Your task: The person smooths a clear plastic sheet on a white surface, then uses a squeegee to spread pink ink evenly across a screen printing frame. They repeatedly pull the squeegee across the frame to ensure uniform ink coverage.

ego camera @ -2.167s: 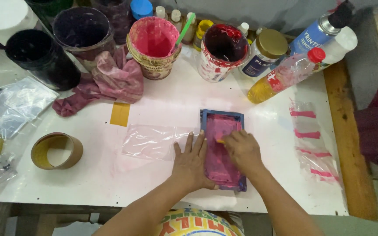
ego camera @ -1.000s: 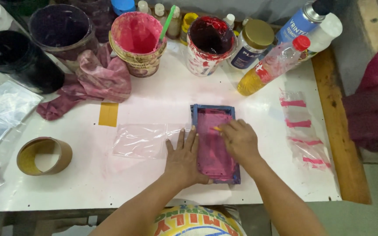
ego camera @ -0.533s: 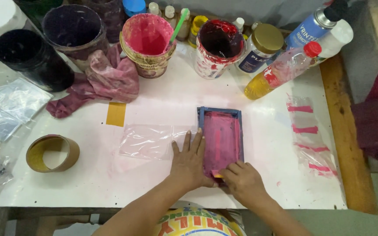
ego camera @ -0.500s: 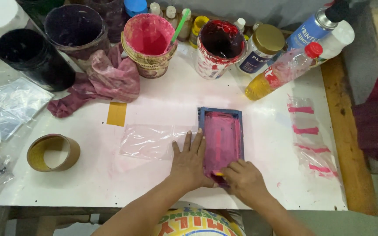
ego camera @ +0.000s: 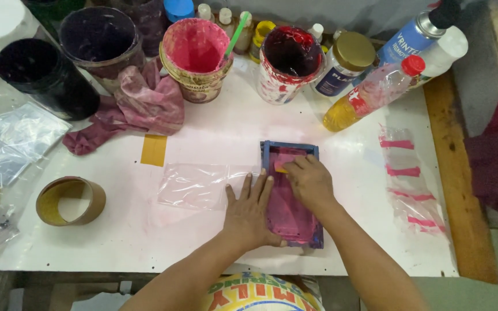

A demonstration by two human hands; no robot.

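Observation:
A small blue-framed printing screen (ego camera: 310,151), smeared pink inside, lies flat on the white table (ego camera: 214,124). My left hand (ego camera: 250,210) rests flat with fingers spread on the screen's left edge. My right hand (ego camera: 309,181) is shut on a small yellowish scraper (ego camera: 282,167) and presses it on the mesh near the far end of the frame. A clear plastic bag (ego camera: 194,185) lies under the screen's left side.
Paint tubs stand along the back: black (ego camera: 44,78), dark purple (ego camera: 99,37), pink (ego camera: 196,50), red (ego camera: 288,60). A stained pink rag (ego camera: 139,106), a bottle of yellow liquid (ego camera: 370,95), printed plastic bags (ego camera: 409,178) at right, a tape roll (ego camera: 70,200) at left.
My right hand has pushed the scraper from the near end of the screen up to its far end. My left hand has stayed on the frame.

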